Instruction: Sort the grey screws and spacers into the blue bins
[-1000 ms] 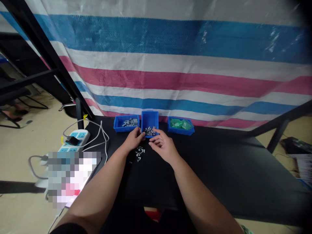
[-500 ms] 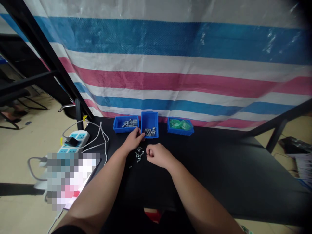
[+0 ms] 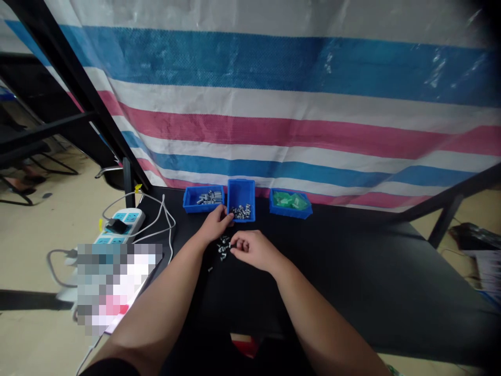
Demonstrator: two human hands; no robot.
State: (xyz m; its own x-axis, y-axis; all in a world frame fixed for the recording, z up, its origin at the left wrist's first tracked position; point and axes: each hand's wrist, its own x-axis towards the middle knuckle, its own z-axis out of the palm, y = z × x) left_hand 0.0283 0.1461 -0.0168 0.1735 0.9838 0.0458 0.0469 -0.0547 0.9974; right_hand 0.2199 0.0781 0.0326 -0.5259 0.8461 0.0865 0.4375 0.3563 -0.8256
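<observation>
My left hand [image 3: 215,223] is closed on the front left corner of the middle blue bin [image 3: 241,187], thumb at its rim. Small metal screws [image 3: 243,211] lie in the front part of that bin. On the black table just in front is a loose pile of screws [image 3: 223,249], and one stray screw [image 3: 210,269] lies nearer to me. My right hand [image 3: 252,248] is at the right side of the pile, with thumb and forefinger pinched about a single screw [image 3: 230,245]; its other fingers are curled in.
Left of the middle bin stands a blue bin [image 3: 191,208] of metal cylinders. To the right is a blue bin [image 3: 291,212] with green packets. A power strip [image 3: 135,222], white cables [image 3: 171,224] and a blurred-out screen [image 3: 129,282] are at the left. A striped tarp [image 3: 274,130] hangs behind.
My right hand has moved slightly left to the pile, its curled thumb and forefinger reaching out to a screw. My left hand has stayed at the bin's corner.
</observation>
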